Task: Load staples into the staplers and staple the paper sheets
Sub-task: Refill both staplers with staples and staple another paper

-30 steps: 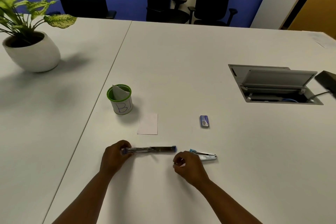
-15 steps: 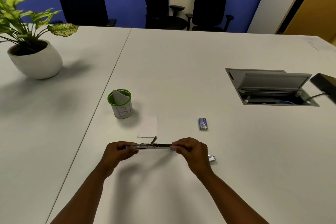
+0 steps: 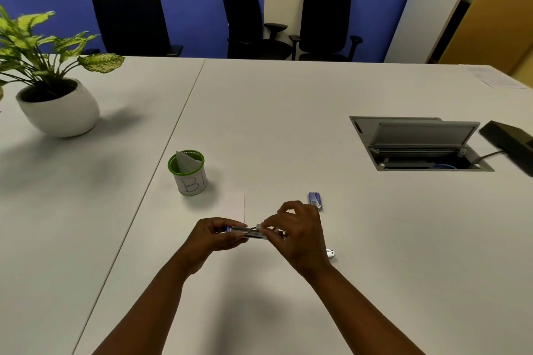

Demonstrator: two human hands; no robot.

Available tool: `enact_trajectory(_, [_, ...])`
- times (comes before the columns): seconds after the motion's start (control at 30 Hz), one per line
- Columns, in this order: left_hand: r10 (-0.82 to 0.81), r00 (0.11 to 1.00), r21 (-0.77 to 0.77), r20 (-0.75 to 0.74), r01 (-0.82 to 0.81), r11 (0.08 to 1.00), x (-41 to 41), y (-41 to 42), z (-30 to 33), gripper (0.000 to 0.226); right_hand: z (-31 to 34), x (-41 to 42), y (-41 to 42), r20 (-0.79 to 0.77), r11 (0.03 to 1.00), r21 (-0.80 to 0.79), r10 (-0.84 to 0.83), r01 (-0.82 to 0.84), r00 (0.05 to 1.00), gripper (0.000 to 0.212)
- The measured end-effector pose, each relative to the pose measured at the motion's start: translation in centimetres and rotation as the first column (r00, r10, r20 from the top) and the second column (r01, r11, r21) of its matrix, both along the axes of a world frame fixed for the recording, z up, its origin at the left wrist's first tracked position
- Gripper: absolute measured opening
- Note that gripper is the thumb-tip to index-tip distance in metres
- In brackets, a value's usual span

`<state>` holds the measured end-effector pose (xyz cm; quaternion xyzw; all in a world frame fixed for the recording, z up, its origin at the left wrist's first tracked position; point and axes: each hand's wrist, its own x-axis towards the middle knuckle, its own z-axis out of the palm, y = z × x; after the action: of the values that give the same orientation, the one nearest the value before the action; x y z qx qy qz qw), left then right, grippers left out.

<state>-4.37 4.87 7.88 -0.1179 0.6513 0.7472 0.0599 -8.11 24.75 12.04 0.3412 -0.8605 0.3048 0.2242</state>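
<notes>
Metal glints between both hands: the stapler [image 3: 250, 233] is held just off the table [image 3: 288, 112], its long axis running left to right across the person. The left hand [image 3: 215, 238] grips the blue-tipped left end, fingers curled round it. The right hand [image 3: 298, 232] pinches the middle and right part, thumb and forefinger closed on the top, the other fingers arched above. Whether the magazine is open or shut is hidden under those fingers.

Just beyond the stapler lies the paper [image 3: 231, 206], flat and pale, between the hands and the cup [image 3: 189, 172]. The staple box [image 3: 315, 200] sits just past the right hand, so that hand is the nearer one to fetch staples; my guess is that loading comes next, and the right hand would reach forward while the left steadies the body. A second stapler [image 3: 331, 253] shows only a tip by the right wrist.

Farther off: a plant [image 3: 57, 86] at left, a cable hatch [image 3: 418, 143] at right, chairs [image 3: 253, 17] behind
</notes>
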Motion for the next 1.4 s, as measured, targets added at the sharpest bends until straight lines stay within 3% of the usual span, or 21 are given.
enact_trajectory(0.3, [-0.053, 0.998, 0.043, -0.021, 0.054, 0.998, -0.3, 0.6, 0.8, 0.032, 0.2, -0.2, 0.7, 0.077, 0.999, 0.031, 0.011, -0.014, 0.997, 0.014])
enact_trajectory(0.43, [-0.064, 0.998, 0.032, -0.013, 0.064, 0.997, -0.5, 0.6, 0.9, 0.02, 0.4, -0.8, 1.1, 0.069, 0.99, 0.099, 0.092, -0.098, 0.993, 0.012])
enact_trajectory(0.7, [-0.065, 0.997, 0.042, -0.032, 0.066, 0.997, -0.9, 1.2, 1.5, 0.023, 0.5, -0.9, 1.5, 0.245, 0.994, -0.053, 0.101, -0.091, 0.964, 0.01])
enact_trajectory(0.87, [-0.055, 0.998, 0.048, -0.042, 0.057, 0.997, -1.2, 1.5, 1.9, 0.018, 0.7, -1.0, 1.8, 0.321, 0.972, -0.233, 0.077, 0.0, 0.944, 0.009])
enact_trajectory(1.07, [-0.061, 0.998, 0.028, -0.035, 0.062, 0.998, -1.4, 1.6, 2.1, 0.027, 0.8, -0.8, 1.8, 0.272, 0.979, -0.2, 0.085, -0.031, 0.958, 0.009])
enact_trajectory(1.27, [-0.069, 0.997, 0.026, -0.043, 0.07, 0.997, -1.5, 1.6, 2.2, 0.026, 0.7, -0.6, 2.1, 0.257, 0.966, -0.254, 0.111, -0.043, 0.96, 0.008])
enact_trajectory(1.4, [-0.07, 0.996, 0.026, -0.047, 0.071, 0.997, -1.7, 1.6, 2.0, 0.024, 0.9, -0.7, 2.3, 0.225, 0.977, -0.2, 0.12, -0.075, 0.967, 0.008])
